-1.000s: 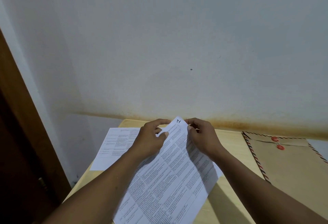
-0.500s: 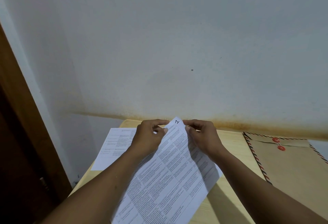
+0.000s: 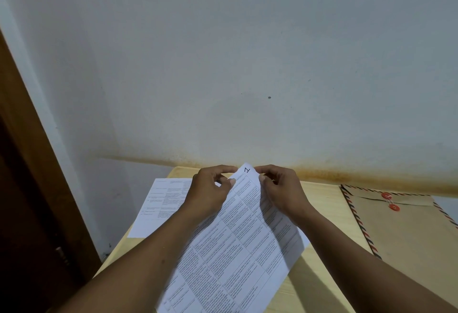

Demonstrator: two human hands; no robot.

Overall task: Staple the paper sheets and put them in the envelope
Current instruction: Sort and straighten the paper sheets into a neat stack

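A stack of printed paper sheets (image 3: 238, 245) lies tilted across the middle of the pale wooden table (image 3: 324, 216), its far corner marked with a handwritten "7". My left hand (image 3: 210, 191) pinches that corner from the left and my right hand (image 3: 280, 188) pinches it from the right, fingers curled. Another printed sheet (image 3: 161, 203) lies flat at the table's left edge, partly under my left hand. A brown envelope (image 3: 406, 233) with striped border and red string buttons lies at the right, flap closed. No stapler is in view.
The table stands against a grey wall (image 3: 247, 64) with a rusty stain along its base. A brown wooden door frame (image 3: 29, 164) runs down the left side. The left sheet overhangs the table's left edge.
Both hands stay at the sheets' far corner, with only slight finger shifts. The view has shifted a little; sheets and envelope lie as before.
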